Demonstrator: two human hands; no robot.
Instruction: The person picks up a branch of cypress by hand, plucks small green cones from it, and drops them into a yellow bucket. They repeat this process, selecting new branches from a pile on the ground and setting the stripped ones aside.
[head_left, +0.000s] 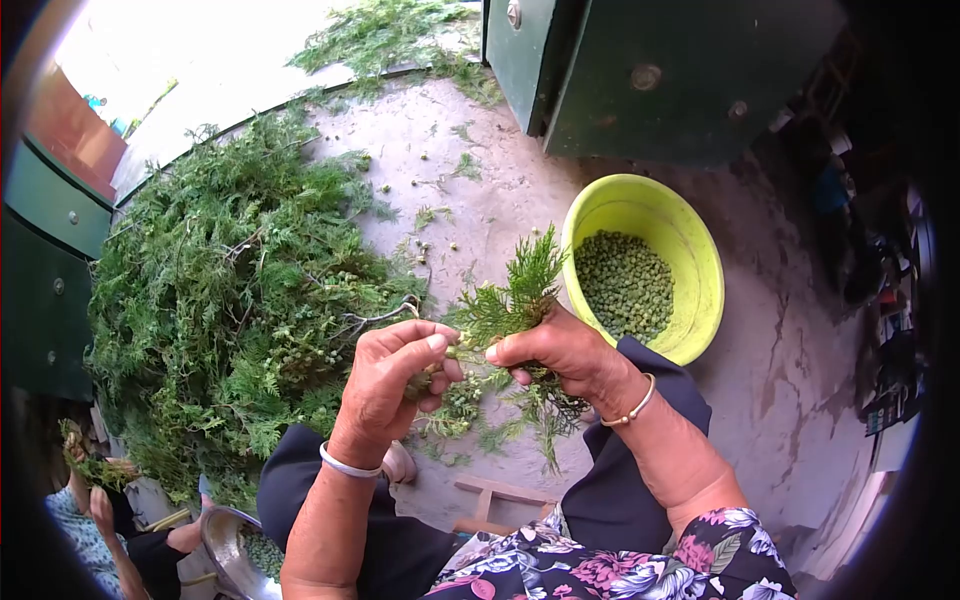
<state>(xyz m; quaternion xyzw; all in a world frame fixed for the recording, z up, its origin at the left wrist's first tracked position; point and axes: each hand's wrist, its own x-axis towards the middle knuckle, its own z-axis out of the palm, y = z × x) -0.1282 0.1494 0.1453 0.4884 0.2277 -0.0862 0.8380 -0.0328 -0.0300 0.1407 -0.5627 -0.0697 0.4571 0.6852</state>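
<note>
Right hand (560, 350) grips the cypress sprig (510, 295) beside the yellow basin (700, 250); left hand (390, 385) pinches its green cones (458, 392). Risk: plucked cones scatter on the concrete floor (780, 380), because both hands work outside the basin rim.

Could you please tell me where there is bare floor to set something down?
Bare floor lies right of the bowl, and between pile and door, bar scattered bits. Crowded: the pile at left, and under the left hand and right hand gripping the sprig.

Both forearms reach forward side by side. The left hand (395, 385) curls, thumb meeting its fingers (420, 335). The right hand (560, 352) is clenched.
</note>
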